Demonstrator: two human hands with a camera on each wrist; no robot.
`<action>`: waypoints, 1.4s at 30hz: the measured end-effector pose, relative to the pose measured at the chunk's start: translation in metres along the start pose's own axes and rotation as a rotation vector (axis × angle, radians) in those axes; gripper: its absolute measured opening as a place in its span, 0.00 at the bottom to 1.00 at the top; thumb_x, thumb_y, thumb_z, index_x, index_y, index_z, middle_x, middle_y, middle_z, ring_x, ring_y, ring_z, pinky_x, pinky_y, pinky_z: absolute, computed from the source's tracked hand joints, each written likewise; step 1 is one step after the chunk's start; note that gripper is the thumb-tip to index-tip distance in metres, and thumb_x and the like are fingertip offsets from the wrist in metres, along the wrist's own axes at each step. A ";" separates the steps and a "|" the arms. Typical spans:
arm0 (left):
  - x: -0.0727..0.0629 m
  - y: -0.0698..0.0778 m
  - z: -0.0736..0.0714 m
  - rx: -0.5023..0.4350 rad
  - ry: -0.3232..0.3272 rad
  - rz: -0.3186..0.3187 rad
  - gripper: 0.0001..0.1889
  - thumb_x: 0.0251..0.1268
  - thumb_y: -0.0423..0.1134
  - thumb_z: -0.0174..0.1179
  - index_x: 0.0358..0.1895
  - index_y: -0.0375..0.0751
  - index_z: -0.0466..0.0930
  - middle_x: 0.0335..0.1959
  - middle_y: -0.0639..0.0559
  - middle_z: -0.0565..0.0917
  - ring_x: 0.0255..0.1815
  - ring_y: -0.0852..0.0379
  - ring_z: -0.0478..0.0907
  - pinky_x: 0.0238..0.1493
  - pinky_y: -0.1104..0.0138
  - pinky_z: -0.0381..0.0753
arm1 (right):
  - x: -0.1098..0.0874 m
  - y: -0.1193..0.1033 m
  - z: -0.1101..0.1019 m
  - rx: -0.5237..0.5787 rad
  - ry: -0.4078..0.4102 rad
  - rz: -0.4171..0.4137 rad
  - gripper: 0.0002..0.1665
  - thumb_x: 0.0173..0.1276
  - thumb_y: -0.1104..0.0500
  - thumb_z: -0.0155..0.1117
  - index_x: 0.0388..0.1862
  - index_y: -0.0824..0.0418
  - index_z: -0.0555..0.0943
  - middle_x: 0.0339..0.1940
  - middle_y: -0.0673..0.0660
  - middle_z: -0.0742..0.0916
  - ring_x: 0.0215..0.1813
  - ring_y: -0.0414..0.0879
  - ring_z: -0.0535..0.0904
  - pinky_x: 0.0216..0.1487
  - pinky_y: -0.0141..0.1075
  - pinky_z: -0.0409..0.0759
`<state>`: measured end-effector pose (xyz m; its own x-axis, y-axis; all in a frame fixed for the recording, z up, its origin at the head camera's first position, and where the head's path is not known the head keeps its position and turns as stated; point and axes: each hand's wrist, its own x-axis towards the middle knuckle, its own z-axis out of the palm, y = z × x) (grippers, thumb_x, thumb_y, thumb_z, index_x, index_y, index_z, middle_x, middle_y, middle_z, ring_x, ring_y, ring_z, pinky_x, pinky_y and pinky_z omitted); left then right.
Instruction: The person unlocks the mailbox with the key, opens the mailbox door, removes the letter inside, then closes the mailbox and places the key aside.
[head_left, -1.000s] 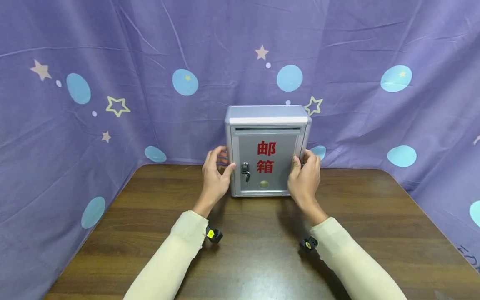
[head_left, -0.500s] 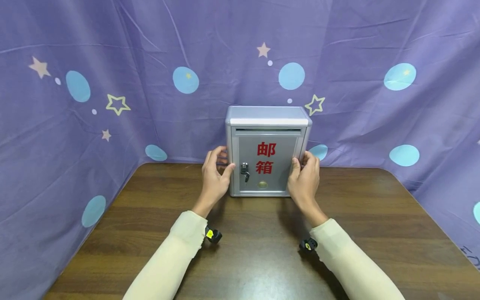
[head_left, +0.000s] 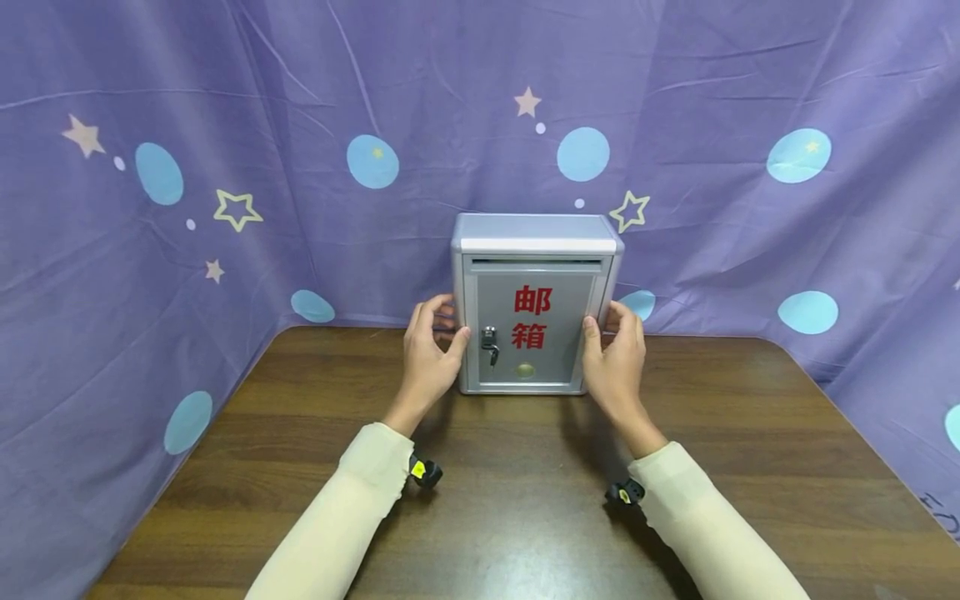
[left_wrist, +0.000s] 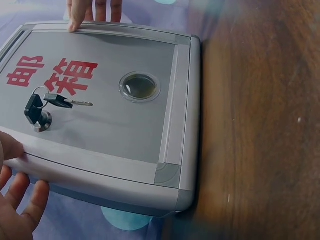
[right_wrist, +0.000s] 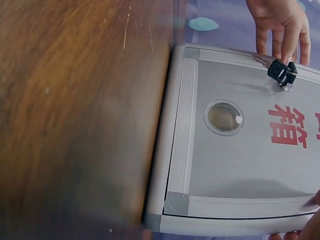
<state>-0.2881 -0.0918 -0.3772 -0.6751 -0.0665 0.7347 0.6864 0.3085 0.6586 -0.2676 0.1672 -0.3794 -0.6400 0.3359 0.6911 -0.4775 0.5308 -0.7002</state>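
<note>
A silver-grey metal mailbox [head_left: 558, 321] stands upright on the brown wood-grain surface [head_left: 510, 483], just right of the centre of the head view. The left hand [head_left: 431, 354] grips its left side, thumb on the front edge and fingers curved round the side. The right hand [head_left: 617, 354] grips the opposite side, its thumb laid on the front frame and its fingers bent round behind the edge.

Red Chinese lettering [head_left: 532, 300] runs down the mailbox front, two characters one above the other, below a narrow horizontal slot [head_left: 536, 264]. Left of the lettering is a small lock [head_left: 489, 333], and keys [head_left: 493, 357] hang from it on a ring, as the left wrist view shows more closely. A round window [head_left: 525, 371] sits near the bottom of the front.

Pale cream sleeves [head_left: 322, 533] enter from the bottom of the head view, each with a small black device [head_left: 427, 472] at the wrist. Purple cloth [head_left: 450, 83] printed with stars and blue ovals fills the upper part of the frame behind the mailbox.
</note>
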 end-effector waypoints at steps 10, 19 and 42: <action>0.004 -0.001 -0.003 -0.013 0.003 0.018 0.20 0.65 0.24 0.63 0.60 0.33 0.77 0.47 0.40 0.80 0.43 0.48 0.81 0.41 0.54 0.87 | 0.002 -0.006 -0.003 -0.003 0.047 -0.073 0.28 0.70 0.66 0.65 0.67 0.70 0.71 0.51 0.70 0.78 0.50 0.59 0.77 0.45 0.49 0.80; 0.004 -0.002 -0.003 -0.023 0.008 0.022 0.21 0.63 0.22 0.65 0.60 0.32 0.77 0.47 0.36 0.80 0.43 0.42 0.82 0.42 0.51 0.86 | -0.001 -0.023 -0.003 -0.042 0.082 -0.205 0.30 0.68 0.66 0.66 0.67 0.69 0.70 0.53 0.70 0.76 0.51 0.62 0.75 0.47 0.51 0.79; 0.004 0.037 -0.008 -0.007 0.022 0.063 0.22 0.59 0.15 0.61 0.58 0.23 0.76 0.46 0.29 0.79 0.41 0.35 0.81 0.41 0.56 0.87 | -0.027 -0.058 0.031 -0.063 -0.137 -0.551 0.28 0.65 0.68 0.70 0.64 0.72 0.74 0.54 0.69 0.81 0.51 0.64 0.76 0.53 0.52 0.77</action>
<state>-0.2627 -0.0881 -0.3487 -0.6245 -0.0676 0.7781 0.7294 0.3056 0.6120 -0.2414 0.1037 -0.3626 -0.3807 -0.1054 0.9187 -0.7288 0.6457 -0.2280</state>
